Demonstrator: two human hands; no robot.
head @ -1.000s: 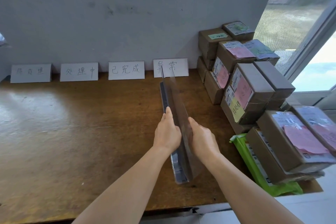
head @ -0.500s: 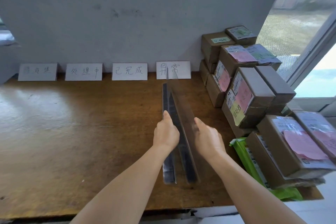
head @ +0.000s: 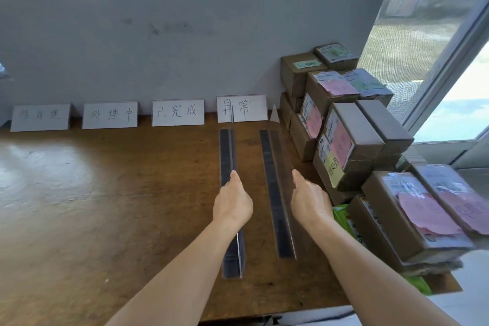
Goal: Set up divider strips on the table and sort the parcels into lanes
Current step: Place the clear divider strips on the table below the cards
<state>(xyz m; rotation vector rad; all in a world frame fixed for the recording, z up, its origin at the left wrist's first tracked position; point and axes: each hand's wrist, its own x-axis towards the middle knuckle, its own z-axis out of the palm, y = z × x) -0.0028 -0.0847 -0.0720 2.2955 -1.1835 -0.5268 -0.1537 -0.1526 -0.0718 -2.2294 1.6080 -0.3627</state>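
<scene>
Two clear divider strips with dark bases lie lengthwise on the wooden table (head: 105,206), running from lower centre of the frame up toward the wall; the left hand (head: 232,202) is curled round the upright clear fin of the left divider strip (head: 227,156), gripping it about midway along; the right hand (head: 309,200) grips the right divider strip (head: 272,167) in the same way, its fin leaning to the right; the two strips sit near each other with bare wood between them; at the centre top of the table four white label cards (head: 177,112) stand against the grey wall (head: 185,34), the far ends of the strips reaching just below the rightmost card; stacked cardboard parcels (head: 349,145) with pink, green and yellow notes fill the right side of the frame, just beside the right strip; a green bag (head: 341,217) lies beneath the nearer parcels
</scene>
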